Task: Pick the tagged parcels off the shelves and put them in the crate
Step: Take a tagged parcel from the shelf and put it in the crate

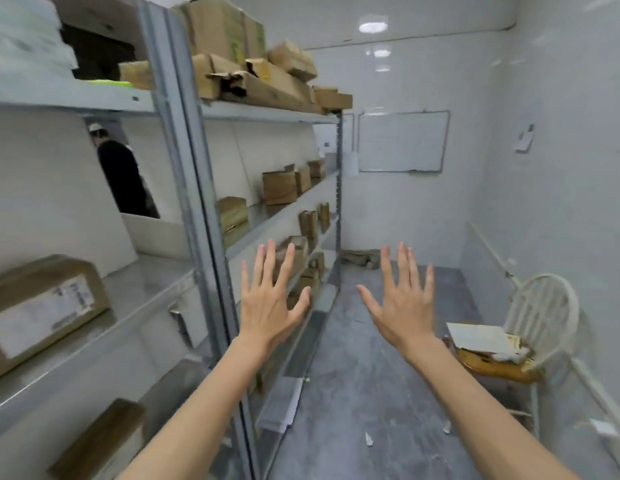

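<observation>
Raised over the aisle, fingers spread: left hand (pixel 270 308) and right hand (pixel 404 306), grip fully open, holding nothing. On the near shelf (pixel 146 282) at left, a labelled parcel (pixel 42 310); further along, more boxes (pixel 279 187).

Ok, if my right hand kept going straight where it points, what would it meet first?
Nothing nearby, apparently: the right hand points down the open aisle, so probably the far wall, though depth is unclear.

Grey matt metal shelves (pixel 267 114), brown cardboard parcels (pixel 279 187) with white paper labels, glossy white tiled wall (pixel 561 81), mottled grey floor (pixel 371 358), white-painted chair (pixel 544 306).
</observation>
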Available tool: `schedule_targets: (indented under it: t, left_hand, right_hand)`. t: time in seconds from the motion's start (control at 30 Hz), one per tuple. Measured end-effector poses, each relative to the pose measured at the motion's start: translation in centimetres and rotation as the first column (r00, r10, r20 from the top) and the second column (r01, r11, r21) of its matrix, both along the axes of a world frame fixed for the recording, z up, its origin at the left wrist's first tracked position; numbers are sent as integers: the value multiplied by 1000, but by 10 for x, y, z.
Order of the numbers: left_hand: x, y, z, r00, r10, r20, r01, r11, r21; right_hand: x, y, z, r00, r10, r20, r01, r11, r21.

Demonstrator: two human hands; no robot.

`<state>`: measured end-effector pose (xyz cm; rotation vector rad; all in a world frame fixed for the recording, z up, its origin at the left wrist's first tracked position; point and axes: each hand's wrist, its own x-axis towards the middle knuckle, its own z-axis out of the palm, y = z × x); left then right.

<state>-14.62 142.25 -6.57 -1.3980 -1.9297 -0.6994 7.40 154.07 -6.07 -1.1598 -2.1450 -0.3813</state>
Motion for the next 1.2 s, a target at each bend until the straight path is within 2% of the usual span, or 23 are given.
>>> schedule_targets:
  t: [0.17, 0.3, 0.4, 0.63, 1.0, 1.2]
  left_hand:
    - [-68, -90, 5, 970, 242, 9, -242, 970, -7]
    - [-91, -173, 7, 898, 440, 13, -440, 898, -3]
    - [-81, -239, 5, 799, 599, 45, -600, 800, 9]
    - [2, -375, -4, 536, 843, 48, -843, 537, -18]
    - [161, -555, -15, 114, 993, 25, -991, 115, -70]
    - [231, -640, -32, -48, 998, 45, -995, -44, -87]
  right_hand:
    - [-104, -46, 6, 969, 249, 11, -249, 968, 26]
    - [-164, -93, 13, 894, 448, -6, -448, 894, 21]
    - [-189, -130, 11, 804, 594, 22, -594, 803, 40]
    - [-200, -217, -3, 589, 807, 40, -808, 589, 16]
    - [-165, -403, -11, 226, 974, 21, -974, 227, -31]
    - [-137, -507, -30, 68, 996, 62, -997, 71, -40]
